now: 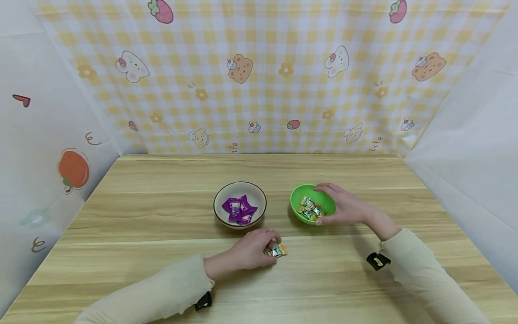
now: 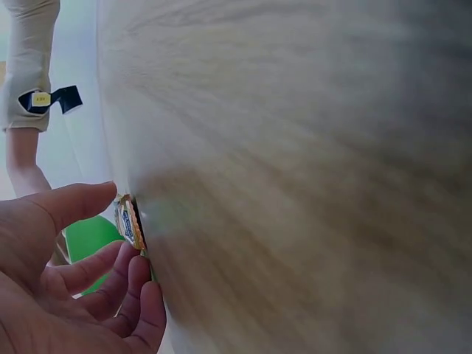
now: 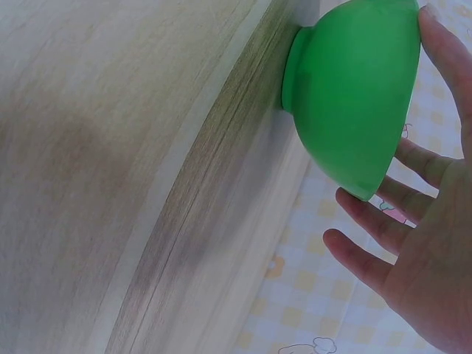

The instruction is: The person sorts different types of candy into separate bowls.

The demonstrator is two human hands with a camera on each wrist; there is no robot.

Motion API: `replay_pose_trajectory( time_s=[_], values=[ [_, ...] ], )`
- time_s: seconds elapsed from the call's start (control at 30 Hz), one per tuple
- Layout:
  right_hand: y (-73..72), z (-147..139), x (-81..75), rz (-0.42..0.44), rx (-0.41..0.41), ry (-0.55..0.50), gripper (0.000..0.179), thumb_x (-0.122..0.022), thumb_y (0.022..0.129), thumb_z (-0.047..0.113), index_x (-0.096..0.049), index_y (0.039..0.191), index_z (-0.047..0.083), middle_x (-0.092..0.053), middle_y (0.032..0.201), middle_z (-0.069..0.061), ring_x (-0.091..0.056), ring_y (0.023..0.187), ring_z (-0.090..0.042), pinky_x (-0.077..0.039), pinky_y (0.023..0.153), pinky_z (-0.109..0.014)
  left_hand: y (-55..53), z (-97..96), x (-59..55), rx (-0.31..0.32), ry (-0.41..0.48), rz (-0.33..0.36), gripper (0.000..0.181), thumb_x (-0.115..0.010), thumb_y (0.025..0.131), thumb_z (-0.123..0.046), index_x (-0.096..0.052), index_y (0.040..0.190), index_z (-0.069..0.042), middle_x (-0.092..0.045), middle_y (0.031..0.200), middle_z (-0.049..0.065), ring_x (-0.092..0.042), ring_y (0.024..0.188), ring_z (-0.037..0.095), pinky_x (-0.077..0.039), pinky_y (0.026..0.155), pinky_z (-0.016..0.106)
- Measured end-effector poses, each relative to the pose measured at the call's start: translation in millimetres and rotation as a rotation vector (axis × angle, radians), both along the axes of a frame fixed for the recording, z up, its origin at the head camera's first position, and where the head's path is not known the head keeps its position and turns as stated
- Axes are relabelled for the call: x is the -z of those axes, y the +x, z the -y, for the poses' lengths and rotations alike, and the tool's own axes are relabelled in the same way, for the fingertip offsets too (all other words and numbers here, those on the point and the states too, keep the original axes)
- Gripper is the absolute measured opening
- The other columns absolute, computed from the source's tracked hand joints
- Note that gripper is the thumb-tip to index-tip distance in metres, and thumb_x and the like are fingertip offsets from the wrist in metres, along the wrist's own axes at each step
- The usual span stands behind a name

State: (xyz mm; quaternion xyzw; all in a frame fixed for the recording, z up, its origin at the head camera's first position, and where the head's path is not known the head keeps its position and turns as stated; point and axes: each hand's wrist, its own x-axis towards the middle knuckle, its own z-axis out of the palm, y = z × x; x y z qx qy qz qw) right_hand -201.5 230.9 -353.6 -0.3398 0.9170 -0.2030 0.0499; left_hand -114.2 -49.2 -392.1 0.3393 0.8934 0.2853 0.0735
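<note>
My left hand (image 1: 252, 249) is low over the table, thumb and fingers curled about a small yellow-and-green wrapped candy (image 1: 279, 250). In the left wrist view the thumb tip and fingertips are at opposite ends of that candy (image 2: 127, 221), close by the tabletop. With the right hand (image 1: 344, 204) I grip the rim of a green bowl (image 1: 298, 193), thumb on the near side and fingers on the far side. Several similar wrapped candies (image 1: 310, 208) lie inside it. The right wrist view has the upright green bowl (image 3: 354, 96) between thumb and fingers.
Left of the green bowl stands a cream bowl (image 1: 218, 200) with a dark rim, holding several purple wrapped candies (image 1: 239, 209). The wood-grain table (image 1: 162, 193) meets a yellow checked cloth (image 1: 263, 103) at the back, with white cloth at both sides.
</note>
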Motion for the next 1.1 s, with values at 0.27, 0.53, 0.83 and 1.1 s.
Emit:
replay_pose_trajectory(
  time_s=[0.27,0.53,0.83,1.1],
  values=[
    [0.3,-1,1.6,-0.002,-0.001,0.005,0.091,-0.068,0.063,0.058,-0.037,0.130,0.004,-0.032,0.133,-0.018,-0.034,0.117,-0.033,-0.035,0.088,-0.047,-2.1,-7.3,2.3,0.001,-0.058,-0.048,0.029,-0.070,0.072,-0.021,-0.061,0.095,-0.007,-0.045,0.072,-0.007,-0.041,0.066,0.005,-0.035,0.061,0.017],
    [-0.8,0,1.5,-0.005,-0.007,-0.001,0.091,-0.067,0.064,0.059,-0.037,0.130,0.005,-0.033,0.132,-0.017,-0.035,0.117,-0.032,-0.035,0.088,-0.046,-4.1,-8.8,2.3,0.012,-0.047,-0.054,0.019,-0.071,0.068,-0.015,-0.059,0.081,-0.009,-0.041,0.070,-0.008,-0.040,0.064,0.006,-0.034,0.056,0.018],
    [-1.3,0,2.3,-0.011,-0.004,0.001,0.090,-0.067,0.064,0.059,-0.038,0.130,0.006,-0.033,0.132,-0.016,-0.035,0.116,-0.031,-0.036,0.087,-0.045,-5.8,-9.8,0.7,-0.009,-0.023,0.006,0.013,-0.069,0.070,-0.012,-0.057,0.075,-0.014,-0.047,0.068,-0.010,-0.044,0.063,0.004,-0.037,0.057,0.017],
    [-1.2,0,2.4,-0.014,0.001,0.010,0.090,-0.067,0.064,0.060,-0.038,0.130,0.006,-0.033,0.133,-0.016,-0.034,0.117,-0.031,-0.035,0.088,-0.046,-5.7,-6.4,-6.9,-0.036,0.120,0.127,0.013,-0.070,0.073,-0.016,-0.059,0.079,-0.013,-0.052,0.065,-0.011,-0.048,0.059,0.002,-0.040,0.055,0.018]
  ],
)
